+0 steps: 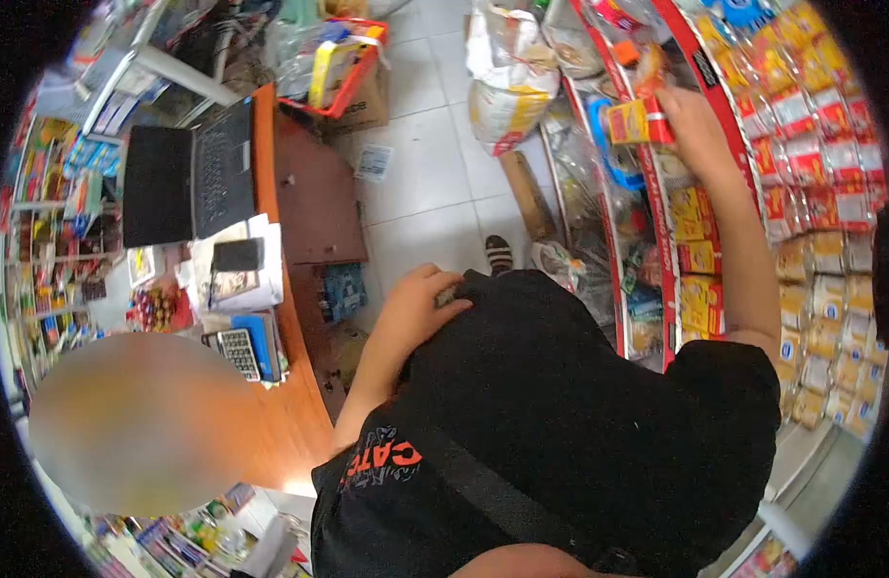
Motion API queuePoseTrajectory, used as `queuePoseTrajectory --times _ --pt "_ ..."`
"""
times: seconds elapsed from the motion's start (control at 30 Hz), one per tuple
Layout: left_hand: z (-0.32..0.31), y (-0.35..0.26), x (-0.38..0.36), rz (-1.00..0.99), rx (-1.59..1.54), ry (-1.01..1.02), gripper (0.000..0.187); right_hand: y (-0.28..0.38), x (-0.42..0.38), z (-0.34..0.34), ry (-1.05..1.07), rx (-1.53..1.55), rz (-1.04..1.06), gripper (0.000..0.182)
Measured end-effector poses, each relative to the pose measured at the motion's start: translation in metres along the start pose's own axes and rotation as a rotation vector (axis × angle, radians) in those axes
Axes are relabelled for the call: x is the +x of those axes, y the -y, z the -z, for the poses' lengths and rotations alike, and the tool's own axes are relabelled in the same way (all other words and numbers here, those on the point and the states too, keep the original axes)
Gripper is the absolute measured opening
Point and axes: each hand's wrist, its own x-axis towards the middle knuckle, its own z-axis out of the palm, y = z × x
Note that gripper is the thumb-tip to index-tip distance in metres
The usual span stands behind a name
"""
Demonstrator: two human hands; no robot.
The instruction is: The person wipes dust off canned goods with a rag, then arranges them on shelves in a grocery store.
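Observation:
At the upper right, my right hand [693, 127] is closed on the end of a small yellow and red box [637, 122], held over the shelf. A blue ring-shaped item [613, 159] lies just below and to the left of that box. Several yellow and red packs [693, 214] stand in the shelf row under my right forearm. My left hand [423, 301] rests low against the front of my black shirt [550, 405], its fingers curled. A small greyish thing [447, 295] shows between thumb and fingers, too little visible to name.
A wooden desk [295, 424] on my left carries a laptop [189, 183], a calculator [235, 352] and papers. White sacks [510, 91] and a cardboard strip [528, 197] stand on the tiled floor [416, 183]. Hanging packets [815, 202] line the right side.

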Motion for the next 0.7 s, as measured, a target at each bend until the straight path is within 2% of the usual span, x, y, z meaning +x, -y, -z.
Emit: queuePoseTrajectory --times 0.03,0.07,0.17,0.2,0.3,0.33,0.53,0.63,0.7 --pt "-0.001 0.001 0.002 0.034 0.007 -0.008 0.032 -0.010 -0.006 0.003 0.018 -0.034 -0.053 0.052" --pt "-0.001 0.000 0.003 0.054 0.017 0.020 0.033 -0.021 -0.011 0.001 -0.019 -0.181 -0.024 0.038" --pt "-0.004 0.001 0.010 0.073 -0.044 0.061 0.033 -0.019 -0.023 -0.006 0.047 -0.246 0.107 0.029" --pt "-0.004 0.001 0.013 0.048 -0.036 0.060 0.033 -0.015 -0.026 -0.009 0.075 -0.248 0.078 0.029" --pt "-0.003 -0.001 0.018 0.002 -0.027 0.075 0.033 -0.011 -0.041 -0.029 0.128 -0.222 -0.077 0.042" --pt "-0.002 0.000 0.020 0.006 -0.032 0.086 0.033 -0.005 -0.045 -0.028 0.132 -0.233 -0.100 0.036" --pt "0.000 0.002 0.024 0.036 -0.053 0.139 0.033 0.003 -0.069 -0.047 0.176 -0.393 -0.204 0.037" --pt "0.000 0.003 0.028 -0.018 -0.057 0.147 0.033 -0.001 -0.074 -0.049 0.154 -0.452 -0.135 0.028" --pt "-0.001 0.003 0.031 -0.058 -0.066 0.132 0.033 -0.012 -0.078 -0.054 0.170 -0.410 -0.106 0.030"
